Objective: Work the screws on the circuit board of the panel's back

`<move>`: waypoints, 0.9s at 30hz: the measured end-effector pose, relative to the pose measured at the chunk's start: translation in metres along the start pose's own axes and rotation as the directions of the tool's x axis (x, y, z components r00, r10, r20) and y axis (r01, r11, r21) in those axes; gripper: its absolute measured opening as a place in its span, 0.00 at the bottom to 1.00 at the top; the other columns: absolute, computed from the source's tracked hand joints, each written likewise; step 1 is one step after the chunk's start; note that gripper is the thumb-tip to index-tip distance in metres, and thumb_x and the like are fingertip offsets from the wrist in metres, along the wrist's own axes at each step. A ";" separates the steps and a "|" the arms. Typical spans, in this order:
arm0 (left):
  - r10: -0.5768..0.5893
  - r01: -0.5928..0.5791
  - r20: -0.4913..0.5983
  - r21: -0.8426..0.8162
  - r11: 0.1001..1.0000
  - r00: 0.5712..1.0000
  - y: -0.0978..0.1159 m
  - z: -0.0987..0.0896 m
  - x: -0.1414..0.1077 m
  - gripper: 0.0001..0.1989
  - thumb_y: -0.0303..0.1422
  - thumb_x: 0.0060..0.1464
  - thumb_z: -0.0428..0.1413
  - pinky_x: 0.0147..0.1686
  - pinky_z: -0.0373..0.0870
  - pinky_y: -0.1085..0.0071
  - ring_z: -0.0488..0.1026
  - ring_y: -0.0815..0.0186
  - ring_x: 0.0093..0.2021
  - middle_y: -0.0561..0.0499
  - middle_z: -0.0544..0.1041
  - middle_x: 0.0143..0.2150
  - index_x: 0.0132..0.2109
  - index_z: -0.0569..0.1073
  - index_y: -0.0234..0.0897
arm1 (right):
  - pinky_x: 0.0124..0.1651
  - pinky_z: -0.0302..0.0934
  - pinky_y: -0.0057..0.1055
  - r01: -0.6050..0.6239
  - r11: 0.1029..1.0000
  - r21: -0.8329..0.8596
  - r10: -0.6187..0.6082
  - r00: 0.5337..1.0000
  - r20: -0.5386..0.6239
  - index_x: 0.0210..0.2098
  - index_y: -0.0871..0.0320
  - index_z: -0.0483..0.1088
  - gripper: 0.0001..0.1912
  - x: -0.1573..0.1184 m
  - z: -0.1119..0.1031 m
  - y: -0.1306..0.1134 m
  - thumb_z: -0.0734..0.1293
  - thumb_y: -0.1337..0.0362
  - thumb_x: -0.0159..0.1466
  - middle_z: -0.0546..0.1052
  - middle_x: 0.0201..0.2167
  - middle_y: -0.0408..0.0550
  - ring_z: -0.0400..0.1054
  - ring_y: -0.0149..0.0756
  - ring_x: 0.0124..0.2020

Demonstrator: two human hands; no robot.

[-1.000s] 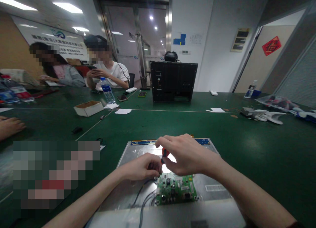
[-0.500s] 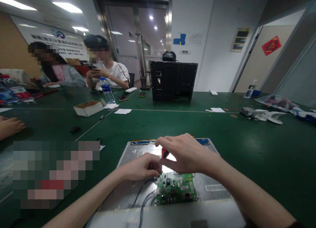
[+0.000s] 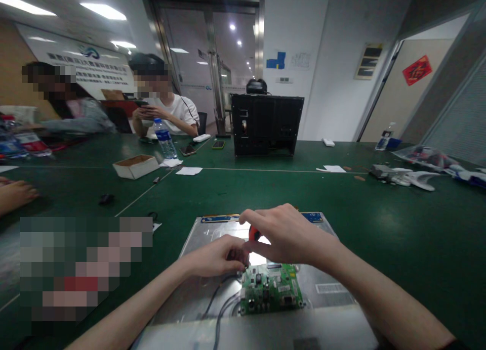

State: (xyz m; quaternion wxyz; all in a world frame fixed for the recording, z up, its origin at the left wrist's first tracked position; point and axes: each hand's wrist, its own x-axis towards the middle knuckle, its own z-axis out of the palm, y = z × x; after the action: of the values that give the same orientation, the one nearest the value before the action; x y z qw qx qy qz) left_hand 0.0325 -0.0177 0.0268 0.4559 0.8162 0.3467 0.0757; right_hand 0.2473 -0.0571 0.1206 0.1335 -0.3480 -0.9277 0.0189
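Observation:
A green circuit board (image 3: 271,289) lies on a silvery metal panel (image 3: 330,289) with a blue strip (image 3: 313,217) along its far edge. My right hand (image 3: 283,236) is above the board's far side, its fingers curled round a red and black screwdriver handle (image 3: 254,233). The tool's tip is hidden. Close beside it, my left hand (image 3: 224,256) is closed at the board's far left corner; what its fingertips hold, if anything, is hidden. Dark cables (image 3: 219,314) run over the panel left of the board.
A black monitor housing (image 3: 268,125) stands across the green table (image 3: 398,238). Left are an open box (image 3: 136,167), a water bottle (image 3: 165,139), a small black object (image 3: 107,199) and another person's hand (image 3: 17,192). A grey-white tool (image 3: 404,177) lies right. Two people sit behind.
The small black object on the left has shifted slightly left. The person at the far left has leaned further left. My hands have barely moved.

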 end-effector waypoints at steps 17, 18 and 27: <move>-0.010 0.010 0.017 -0.026 1.000 1.000 0.001 0.000 0.000 0.05 0.33 0.50 0.58 0.29 0.62 0.72 0.67 0.66 0.29 0.55 0.70 0.27 0.34 0.75 0.36 | 0.26 0.42 0.31 0.007 1.000 0.016 -0.007 1.000 0.030 0.46 0.58 0.66 0.09 -0.001 -0.003 0.001 0.64 0.64 0.67 0.80 0.36 0.46 0.68 0.33 0.28; -0.004 0.005 0.017 -0.027 1.000 1.000 0.001 0.000 0.000 0.05 0.33 0.51 0.58 0.29 0.62 0.72 0.67 0.65 0.29 0.54 0.70 0.27 0.34 0.75 0.36 | 0.26 0.42 0.31 0.013 1.000 0.019 -0.013 1.000 0.029 0.46 0.58 0.67 0.09 -0.001 -0.003 0.001 0.65 0.62 0.67 0.80 0.36 0.46 0.69 0.33 0.29; 0.013 -0.013 0.007 -0.035 0.999 1.000 -0.003 0.001 0.000 0.05 0.33 0.51 0.59 0.30 0.63 0.71 0.67 0.65 0.29 0.54 0.70 0.27 0.34 0.74 0.35 | 0.27 0.44 0.31 0.075 0.995 0.062 -0.078 0.996 0.033 0.49 0.60 0.66 0.13 -0.004 -0.006 0.000 0.63 0.65 0.64 0.78 0.42 0.50 0.68 0.34 0.31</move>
State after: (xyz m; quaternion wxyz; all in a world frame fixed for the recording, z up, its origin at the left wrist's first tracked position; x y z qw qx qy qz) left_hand 0.0320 -0.0175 0.0239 0.4710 0.8105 0.3385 0.0818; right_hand 0.2521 -0.0600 0.1251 0.1281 -0.3076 -0.9416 0.0481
